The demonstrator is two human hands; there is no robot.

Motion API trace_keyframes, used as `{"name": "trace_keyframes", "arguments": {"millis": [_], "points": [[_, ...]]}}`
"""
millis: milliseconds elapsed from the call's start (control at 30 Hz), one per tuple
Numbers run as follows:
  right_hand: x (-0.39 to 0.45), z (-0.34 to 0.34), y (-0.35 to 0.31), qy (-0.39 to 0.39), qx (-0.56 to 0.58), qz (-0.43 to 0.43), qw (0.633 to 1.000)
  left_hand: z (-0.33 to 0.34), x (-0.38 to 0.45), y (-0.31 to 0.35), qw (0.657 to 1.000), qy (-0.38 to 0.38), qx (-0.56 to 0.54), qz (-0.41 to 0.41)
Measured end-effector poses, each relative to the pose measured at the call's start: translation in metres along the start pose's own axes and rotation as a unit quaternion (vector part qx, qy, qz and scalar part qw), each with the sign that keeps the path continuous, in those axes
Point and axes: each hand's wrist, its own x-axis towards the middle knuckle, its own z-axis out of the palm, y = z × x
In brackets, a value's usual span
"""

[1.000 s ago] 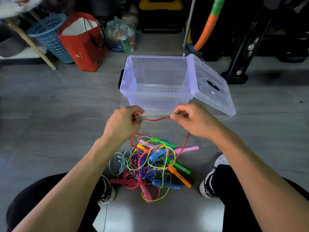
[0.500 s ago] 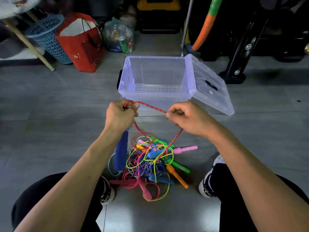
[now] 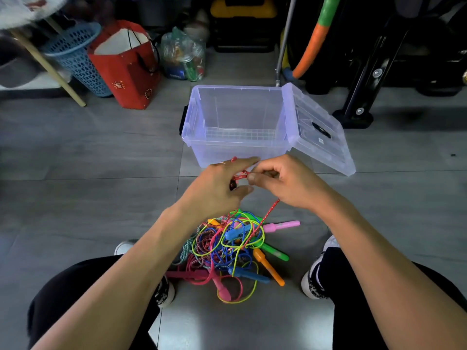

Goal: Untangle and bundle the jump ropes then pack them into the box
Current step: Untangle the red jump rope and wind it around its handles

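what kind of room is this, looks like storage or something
Probably a home storage corner or garage. The grey tiled floor is lined with stowed clutter: a blue laundry basket, a red paper bag, a black and yellow toolbox.

Box (image 3: 237, 147) mouth open above; lid (image 3: 318, 127) leans right; rope pile (image 3: 235, 248) below.

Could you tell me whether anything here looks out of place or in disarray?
Only the jump ropes: they lie knotted in one heap on the floor between the shoes. The red cord runs up from it to both hands. The clear box stands upright, its lid off and leaning against it.
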Motion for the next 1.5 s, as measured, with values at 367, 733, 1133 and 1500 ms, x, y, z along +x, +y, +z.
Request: {"name": "trace_keyframes", "arguments": {"millis": [367, 733, 1133, 1500], "points": [[-0.007, -0.023, 0.010, -0.002, 0.059, 0.072, 0.996, -0.022, 0.002, -0.044, 0.965, 0.135, 0.107, -0.197], [-0.002, -0.012, -0.005, 0.038, 0.010, 0.008, 0.999, -0.010, -0.004, -0.011, 0.998, 0.021, 0.043, -0.040], [0.001, -0.005, -0.007, -0.018, 0.091, 0.055, 0.994, -0.031, -0.004, -0.018, 0.942, 0.273, -0.117, -0.157], [-0.008, -0.002, -0.029, 0.062, 0.048, -0.052, 0.996, -0.016, -0.020, 0.013, 0.995, 0.093, -0.035, 0.012]]}}
